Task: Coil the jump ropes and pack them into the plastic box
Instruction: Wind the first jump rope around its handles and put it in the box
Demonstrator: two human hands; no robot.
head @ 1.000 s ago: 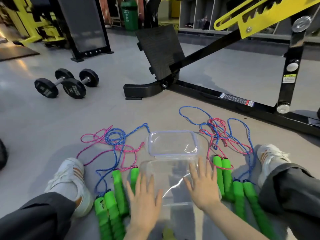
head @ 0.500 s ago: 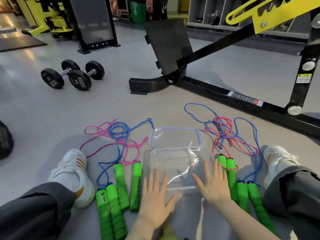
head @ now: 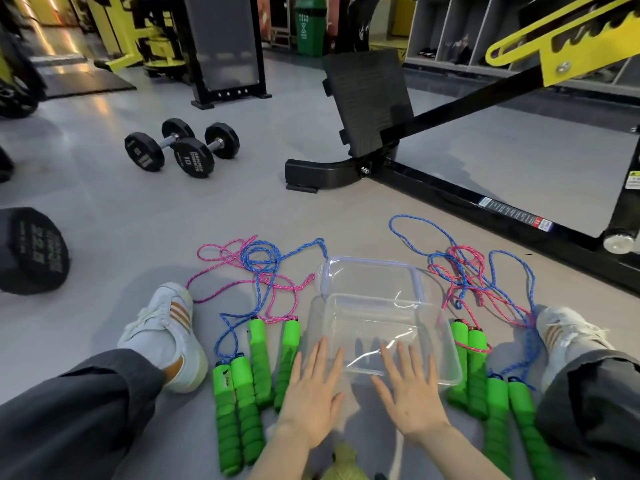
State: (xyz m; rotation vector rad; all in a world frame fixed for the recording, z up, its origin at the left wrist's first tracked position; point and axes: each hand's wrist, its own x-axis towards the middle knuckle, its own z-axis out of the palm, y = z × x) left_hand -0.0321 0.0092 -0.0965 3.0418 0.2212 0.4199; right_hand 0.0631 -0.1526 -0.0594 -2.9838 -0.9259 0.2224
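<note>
A clear plastic box (head: 446,344) sits on the floor between my legs, with its clear lid (head: 370,277) lying just behind it. My left hand (head: 313,388) and my right hand (head: 408,393) hover flat, fingers spread, at the box's near edge and hold nothing. Left of the box lie pink and blue jump ropes (head: 263,271) in a loose tangle, their green foam handles (head: 242,389) side by side. Right of the box is a second tangle of ropes (head: 467,268) with green handles (head: 471,362).
My legs and white sneakers (head: 162,327) flank the ropes. A black machine frame (head: 450,188) runs across the floor behind. Two small dumbbells (head: 180,150) stand at the back left and a big dumbbell head (head: 31,251) at far left.
Both hands have drawn back from over the box toward its near edge and come closer together. The camera has moved, so the scene appears shifted right and nearer.
</note>
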